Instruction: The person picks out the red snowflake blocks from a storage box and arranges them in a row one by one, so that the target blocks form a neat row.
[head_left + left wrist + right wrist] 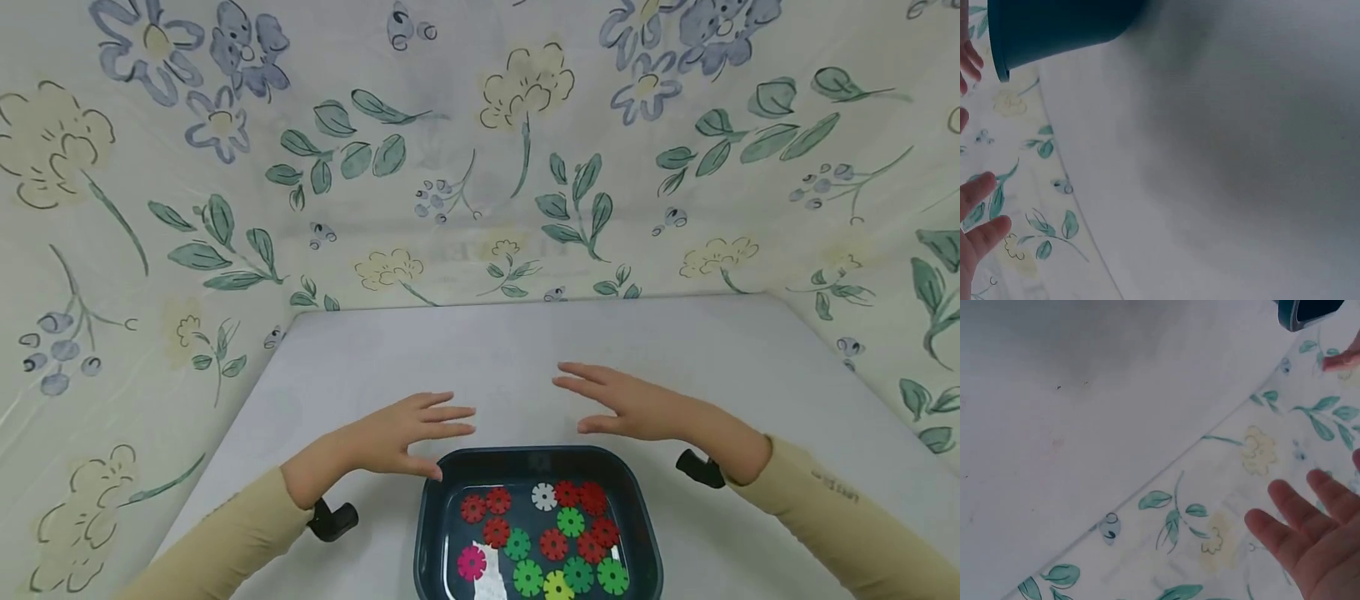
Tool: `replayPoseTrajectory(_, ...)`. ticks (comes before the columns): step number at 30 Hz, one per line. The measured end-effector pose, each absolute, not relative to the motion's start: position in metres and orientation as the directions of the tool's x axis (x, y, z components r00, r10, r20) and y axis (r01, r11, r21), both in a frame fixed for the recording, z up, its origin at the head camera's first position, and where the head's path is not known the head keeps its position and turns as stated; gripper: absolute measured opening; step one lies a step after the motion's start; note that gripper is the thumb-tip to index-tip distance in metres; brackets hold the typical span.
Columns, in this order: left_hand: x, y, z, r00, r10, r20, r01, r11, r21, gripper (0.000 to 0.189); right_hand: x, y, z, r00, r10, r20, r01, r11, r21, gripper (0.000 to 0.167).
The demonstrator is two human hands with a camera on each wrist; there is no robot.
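In the head view a dark blue tray [539,457] stands at the front of the white table. Several notched plastic discs lie in it: red ones such as the red disc [553,544], green ones like the green disc [528,577], a white disc [544,497], a pink disc [472,562] and a yellow disc [558,586]. My left hand [401,433] is spread with fingers straight, its thumb at the tray's far left corner. Beyond the far right corner, my right hand [637,406] has its fingers extended and holds nothing.
The white table [360,358] ends at a flowered cloth [450,167] at the back and both sides. A black wrist strap mount [333,521] sits under the left wrist, and a similar black mount [701,468] under the right.
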State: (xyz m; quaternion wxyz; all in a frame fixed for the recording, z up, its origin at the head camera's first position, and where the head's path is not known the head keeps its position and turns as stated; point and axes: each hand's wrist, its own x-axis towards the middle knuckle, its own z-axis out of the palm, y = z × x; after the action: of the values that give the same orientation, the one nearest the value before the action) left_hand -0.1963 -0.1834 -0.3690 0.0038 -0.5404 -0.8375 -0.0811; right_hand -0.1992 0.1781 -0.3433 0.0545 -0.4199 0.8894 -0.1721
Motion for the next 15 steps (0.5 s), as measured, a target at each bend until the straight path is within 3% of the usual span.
replayPoseTrajectory(4,-0.191,-0.180,-0.368,-0.313,0.948,0.063,0.941,0.300,0.157,0.065,-0.195,0.176,-0.346,-0.533,-0.846,-0.023,-0.785,0.505,-0.358,0.065)
replayPoseTrajectory(7,-0.189,-0.178,-0.367,-0.281,0.959,0.026,0.947,0.273,0.168,0.064,-0.195,0.176,-0.348,-0.465,-0.884,-0.052,-0.819,0.452,-0.353,0.064)
replayPoseTrajectory(11,-0.189,-0.178,-0.371,-0.277,0.960,-0.039,0.945,0.279,0.168,0.064,-0.195,0.176,-0.350,-0.398,-0.914,-0.077,-0.842,0.397,-0.364,0.057)
replayPoseTrajectory(15,-0.191,-0.180,-0.378,-0.307,0.948,-0.082,0.931,0.317,0.182,0.067,-0.196,0.176,-0.351,-0.390,-0.906,-0.162,-0.824,0.422,-0.377,0.052)
